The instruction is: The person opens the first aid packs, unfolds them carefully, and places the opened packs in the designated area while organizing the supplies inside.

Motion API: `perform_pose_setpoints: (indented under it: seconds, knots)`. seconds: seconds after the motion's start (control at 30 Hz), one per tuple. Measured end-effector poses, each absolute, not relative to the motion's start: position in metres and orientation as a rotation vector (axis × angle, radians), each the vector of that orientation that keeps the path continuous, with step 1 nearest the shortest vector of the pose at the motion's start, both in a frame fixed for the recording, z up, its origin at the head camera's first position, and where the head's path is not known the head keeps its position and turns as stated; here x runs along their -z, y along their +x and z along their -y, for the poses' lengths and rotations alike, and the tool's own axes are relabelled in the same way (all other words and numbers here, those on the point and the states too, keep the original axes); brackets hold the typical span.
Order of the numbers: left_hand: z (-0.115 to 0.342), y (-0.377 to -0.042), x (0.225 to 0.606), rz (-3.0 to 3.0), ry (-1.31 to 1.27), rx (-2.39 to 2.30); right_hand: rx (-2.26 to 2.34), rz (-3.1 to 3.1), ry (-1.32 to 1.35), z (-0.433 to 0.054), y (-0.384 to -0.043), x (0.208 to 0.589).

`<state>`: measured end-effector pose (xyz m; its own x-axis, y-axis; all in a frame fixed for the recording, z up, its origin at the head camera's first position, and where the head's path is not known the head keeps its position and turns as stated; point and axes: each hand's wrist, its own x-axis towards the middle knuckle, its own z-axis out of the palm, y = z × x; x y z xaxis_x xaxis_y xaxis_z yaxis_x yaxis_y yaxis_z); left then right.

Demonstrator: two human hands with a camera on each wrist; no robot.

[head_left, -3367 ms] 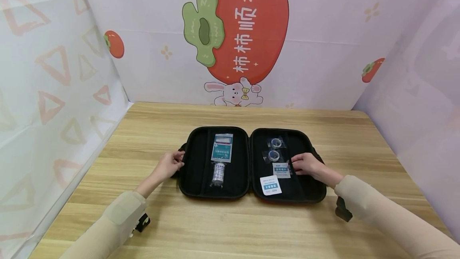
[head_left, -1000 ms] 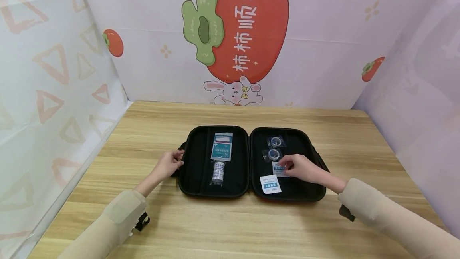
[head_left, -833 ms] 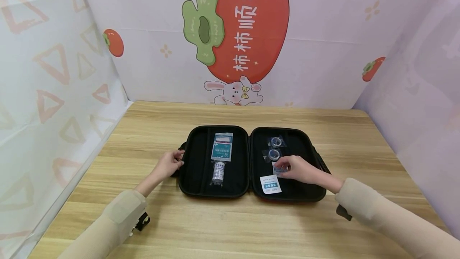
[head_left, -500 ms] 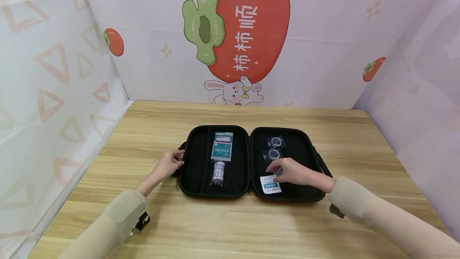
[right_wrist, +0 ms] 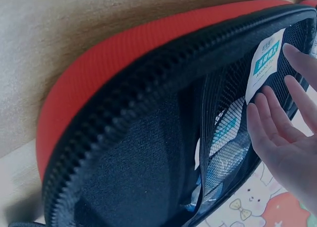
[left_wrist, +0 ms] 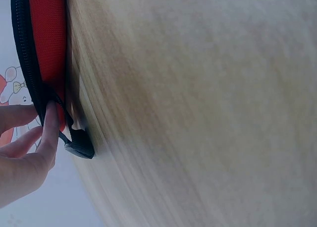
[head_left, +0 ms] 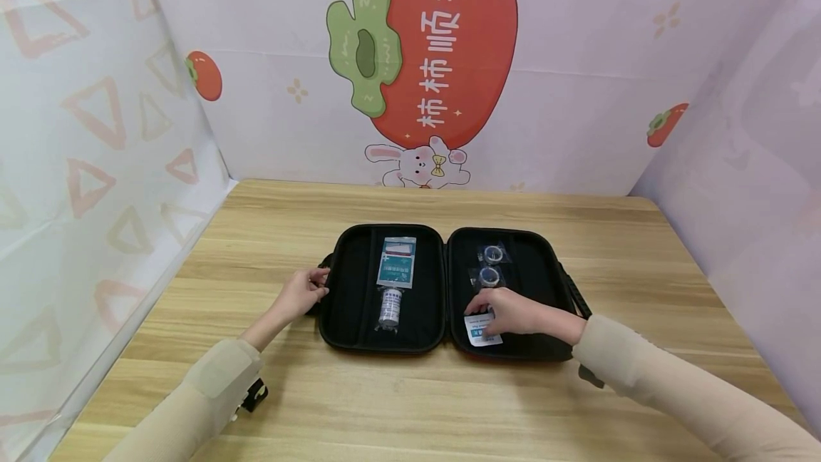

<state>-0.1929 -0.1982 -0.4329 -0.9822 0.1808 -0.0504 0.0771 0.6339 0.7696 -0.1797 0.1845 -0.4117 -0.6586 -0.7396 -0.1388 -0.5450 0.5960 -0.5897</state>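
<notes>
A black-lined first-aid case [head_left: 346,305] with a red shell lies unfolded on the table. My left hand [head_left: 306,293] pinches its left rim near the zipper; the left wrist view shows a finger against the red shell [left_wrist: 48,48]. Over the right half, my right hand [head_left: 513,311] hovers with loosely bent fingers around a white-and-blue alcohol pad packet [head_left: 479,332]. In the right wrist view the thumb and fingers lie close to this packet [right_wrist: 266,61]; whether they touch it I cannot tell. Another packet [right_wrist: 227,133] sits behind the mesh pocket, hidden by my hand in the head view.
Two wrapped tape rolls [head_left: 491,266] lie above the right hand in the case. The left half holds a teal packet [head_left: 396,262] and a wrapped white bandage roll [head_left: 390,307]. A black zipper pull [left_wrist: 80,144] hangs by the left hand. Wooden table [head_left: 398,405] surrounds the case.
My right hand has gone from the mesh pocket's edge, over the packet behind the mesh, left and nearer to the loose alcohol pad packet. The left hand stays on the rim.
</notes>
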Motion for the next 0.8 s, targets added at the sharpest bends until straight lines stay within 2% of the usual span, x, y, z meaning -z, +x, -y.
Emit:
perform_pose_setpoints:
  seconds: [0.8]
  knots:
    - [0.1979,-0.1934,0.4332,-2.742,0.227,-1.268,0.585,-2.477,-1.027,-0.1811,-0.1797,0.4144]
